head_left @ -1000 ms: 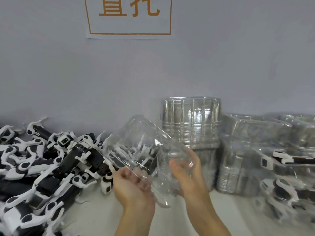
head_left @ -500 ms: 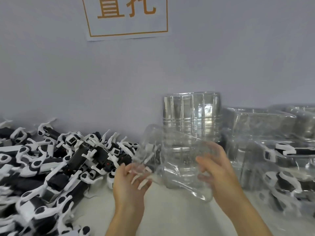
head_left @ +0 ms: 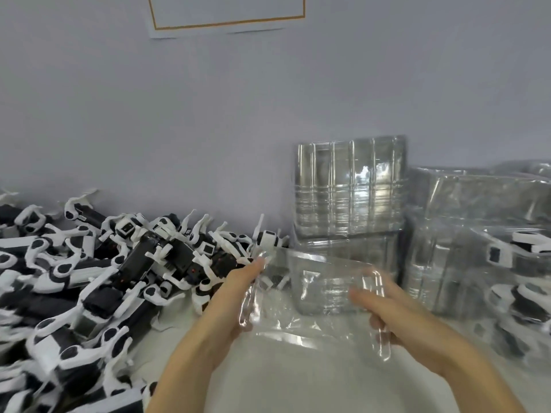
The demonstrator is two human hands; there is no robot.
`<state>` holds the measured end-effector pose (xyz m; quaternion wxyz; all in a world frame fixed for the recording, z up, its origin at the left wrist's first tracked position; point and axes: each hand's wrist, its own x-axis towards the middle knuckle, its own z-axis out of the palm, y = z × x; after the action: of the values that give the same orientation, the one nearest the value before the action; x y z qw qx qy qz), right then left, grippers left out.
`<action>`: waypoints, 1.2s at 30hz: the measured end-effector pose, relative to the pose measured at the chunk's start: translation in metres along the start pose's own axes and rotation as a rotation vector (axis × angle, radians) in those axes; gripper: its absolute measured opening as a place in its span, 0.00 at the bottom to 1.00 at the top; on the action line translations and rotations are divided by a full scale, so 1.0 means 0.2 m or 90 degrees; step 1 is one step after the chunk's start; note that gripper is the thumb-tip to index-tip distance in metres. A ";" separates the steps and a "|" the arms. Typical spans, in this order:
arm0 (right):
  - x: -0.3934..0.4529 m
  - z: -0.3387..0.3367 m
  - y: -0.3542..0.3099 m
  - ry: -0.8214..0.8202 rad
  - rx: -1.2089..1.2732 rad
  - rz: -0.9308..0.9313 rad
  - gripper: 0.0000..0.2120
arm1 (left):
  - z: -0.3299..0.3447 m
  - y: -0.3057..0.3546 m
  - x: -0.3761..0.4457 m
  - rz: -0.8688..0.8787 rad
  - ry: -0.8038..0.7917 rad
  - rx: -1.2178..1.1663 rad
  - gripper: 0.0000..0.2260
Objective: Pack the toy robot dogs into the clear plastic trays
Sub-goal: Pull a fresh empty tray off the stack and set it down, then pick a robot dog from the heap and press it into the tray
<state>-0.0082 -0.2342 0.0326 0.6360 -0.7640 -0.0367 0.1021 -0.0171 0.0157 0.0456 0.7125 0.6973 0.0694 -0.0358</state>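
An empty clear plastic tray (head_left: 316, 296) hangs low over the white table, held between both hands with its opening turned upward. My left hand (head_left: 231, 296) grips its left rim, fingers stretched along the edge. My right hand (head_left: 387, 308) grips the right rim, thumb on the inside. A big pile of black-and-white toy robot dogs (head_left: 98, 281) covers the table to the left, just beside my left hand.
A stack of nested clear trays (head_left: 348, 189) leans on the grey wall behind the held one. Filled clear trays with dogs inside (head_left: 507, 263) are heaped at the right. Bare white table (head_left: 298, 383) lies in front of me. A paper sign (head_left: 226, 13) hangs on the wall.
The tray has tipped from tilted and raised to nearly level and lower over the table. Both hands came down with it and spread to its two rims.
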 end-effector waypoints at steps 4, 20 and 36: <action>-0.01 -0.06 0.03 -0.047 -0.076 0.122 0.16 | -0.09 -0.08 0.04 -0.104 0.011 0.119 0.27; 0.05 -0.02 0.08 0.036 -0.269 0.164 0.25 | -0.10 -0.14 0.15 0.114 0.270 0.250 0.09; 0.05 -0.04 0.04 0.074 -0.305 0.135 0.34 | -0.06 -0.21 0.28 0.160 0.264 0.673 0.27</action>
<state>0.0026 -0.2416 0.0255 0.4238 -0.8969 0.0572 0.1127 0.0317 0.0297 -0.0049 0.2381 0.9536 0.0970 0.1565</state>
